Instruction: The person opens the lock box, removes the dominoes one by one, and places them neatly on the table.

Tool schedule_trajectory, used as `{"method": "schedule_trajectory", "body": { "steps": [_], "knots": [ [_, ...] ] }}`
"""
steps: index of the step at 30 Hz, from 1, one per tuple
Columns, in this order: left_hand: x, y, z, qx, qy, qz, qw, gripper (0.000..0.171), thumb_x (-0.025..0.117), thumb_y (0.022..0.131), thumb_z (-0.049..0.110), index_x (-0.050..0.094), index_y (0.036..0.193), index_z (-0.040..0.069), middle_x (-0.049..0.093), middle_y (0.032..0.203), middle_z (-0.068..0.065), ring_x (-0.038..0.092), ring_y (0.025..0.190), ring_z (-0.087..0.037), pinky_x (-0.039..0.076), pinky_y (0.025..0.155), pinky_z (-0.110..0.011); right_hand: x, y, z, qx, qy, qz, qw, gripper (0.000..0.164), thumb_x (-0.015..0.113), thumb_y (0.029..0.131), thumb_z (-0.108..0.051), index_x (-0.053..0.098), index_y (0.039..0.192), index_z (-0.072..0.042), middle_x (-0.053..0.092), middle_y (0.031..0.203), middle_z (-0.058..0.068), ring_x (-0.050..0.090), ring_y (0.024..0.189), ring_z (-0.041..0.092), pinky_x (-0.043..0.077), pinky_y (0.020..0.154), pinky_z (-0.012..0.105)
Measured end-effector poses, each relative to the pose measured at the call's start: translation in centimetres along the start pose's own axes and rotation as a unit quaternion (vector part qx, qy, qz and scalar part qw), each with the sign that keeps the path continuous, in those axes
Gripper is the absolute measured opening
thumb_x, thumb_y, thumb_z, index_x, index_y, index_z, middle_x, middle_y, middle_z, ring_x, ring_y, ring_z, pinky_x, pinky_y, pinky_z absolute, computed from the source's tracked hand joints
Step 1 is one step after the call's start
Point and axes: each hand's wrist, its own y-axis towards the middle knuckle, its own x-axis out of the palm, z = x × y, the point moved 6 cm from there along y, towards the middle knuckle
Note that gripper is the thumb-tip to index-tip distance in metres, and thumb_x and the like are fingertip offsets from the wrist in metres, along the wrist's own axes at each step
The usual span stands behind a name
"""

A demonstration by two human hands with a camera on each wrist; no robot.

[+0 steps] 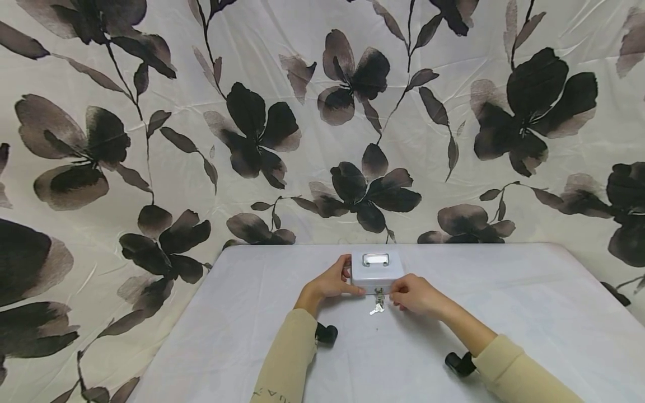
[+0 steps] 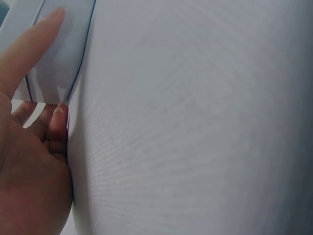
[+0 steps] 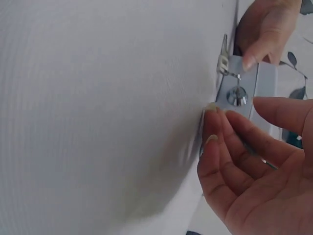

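Cash box (image 1: 377, 272) sits between both hands' fingers (image 1: 349, 273), touching them.

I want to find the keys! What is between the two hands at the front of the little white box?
In the head view, the keys hang from the lock on the front of the white box, between the left hand and the right hand.

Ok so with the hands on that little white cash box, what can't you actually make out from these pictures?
- Cash box contents: the lid is down in the head view.
- Lock: too small in the head view; the right wrist view does not show whether it is turned.
- Left hand fingers: behind the box's side in the head view.
- Right hand fingertips: whether they touch the key is unclear.
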Motion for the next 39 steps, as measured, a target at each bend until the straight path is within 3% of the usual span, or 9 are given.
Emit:
{"method": "schedule_trajectory", "body": {
  "steps": [8, 14, 19, 27, 39],
  "knots": [
    [0.2, 0.0, 0.1, 0.008, 0.001, -0.003, 1.0000, 0.095, 0.090, 0.077, 0.006, 0.031, 0.152, 0.006, 0.054, 0.119, -0.007, 0.048, 0.102, -0.017, 0.038, 0.093, -0.033, -2.3, -0.5, -0.4, -0.036, -0.024, 0.003, 0.999, 0.017, 0.066, 0.095, -0.007, 0.072, 0.103, 0.006, 0.069, 0.090, 0.009, 0.066, 0.074, 0.022, 0.050, 0.064, 0.033],
    [0.2, -0.2, 0.2, 0.004, 0.010, -0.002, 0.9999, 0.098, 0.090, 0.077, 0.008, 0.030, 0.153, 0.005, 0.052, 0.115, -0.008, 0.045, 0.100, -0.019, 0.037, 0.089, -0.033, -3.9, -0.5, -0.3, -0.033, -0.045, 0.017, 0.998, 0.017, 0.067, 0.096, -0.012, 0.073, 0.103, 0.002, 0.070, 0.096, 0.009, 0.061, 0.078, 0.018, 0.050, 0.065, 0.034],
    [0.1, -0.3, 0.4, 0.003, 0.014, -0.002, 0.9999, 0.096, 0.090, 0.077, 0.006, 0.030, 0.153, 0.005, 0.052, 0.114, -0.008, 0.045, 0.101, -0.020, 0.036, 0.088, -0.032, -4.9, -0.2, -0.2, -0.052, -0.056, 0.033, 0.997, 0.021, 0.069, 0.095, -0.015, 0.071, 0.109, 0.000, 0.069, 0.108, 0.012, 0.065, 0.091, 0.023, 0.053, 0.071, 0.037],
    [0.1, -0.2, 0.5, 0.000, 0.012, -0.006, 0.9999, 0.096, 0.089, 0.077, 0.006, 0.031, 0.153, 0.006, 0.052, 0.118, -0.008, 0.045, 0.103, -0.020, 0.036, 0.091, -0.033, -5.7, 0.9, 0.3, -0.087, -0.053, 0.063, 0.993, 0.053, 0.075, 0.092, -0.015, 0.054, 0.135, 0.008, 0.057, 0.134, 0.028, 0.062, 0.117, 0.041, 0.055, 0.091, 0.048],
    [0.0, -0.1, 0.1, -0.004, 0.013, -0.003, 0.9999, 0.095, 0.090, 0.077, 0.008, 0.033, 0.153, 0.009, 0.051, 0.113, -0.006, 0.043, 0.100, -0.019, 0.036, 0.087, -0.033, -5.2, 2.9, 2.2, -0.057, -0.001, 0.030, 0.998, 0.093, 0.085, 0.084, -0.021, 0.031, 0.155, 0.003, 0.031, 0.155, 0.031, 0.047, 0.134, 0.049, 0.051, 0.100, 0.050]
  ]
}}
